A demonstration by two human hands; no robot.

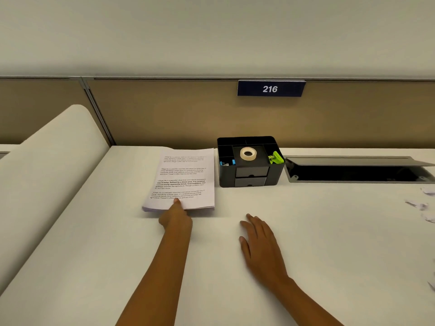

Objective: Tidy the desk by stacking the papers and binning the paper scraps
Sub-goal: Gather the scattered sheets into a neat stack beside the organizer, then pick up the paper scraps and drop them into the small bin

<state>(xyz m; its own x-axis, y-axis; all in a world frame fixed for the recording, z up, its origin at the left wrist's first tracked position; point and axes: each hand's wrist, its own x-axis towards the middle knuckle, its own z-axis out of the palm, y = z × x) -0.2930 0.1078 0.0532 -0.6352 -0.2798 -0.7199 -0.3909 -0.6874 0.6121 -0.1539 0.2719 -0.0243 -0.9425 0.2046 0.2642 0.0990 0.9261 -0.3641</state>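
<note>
- On the worktop, the paper stack is laid beside the black organizer.
- Its near edge is pinched by the left grip, thumb on top.
- The worktop is touched by the right grip, flat, fingers straight, nothing held.

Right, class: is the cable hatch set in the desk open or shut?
Open: the cable hatch shows a dark recess, and its grey lid is tilted up behind it.
</note>
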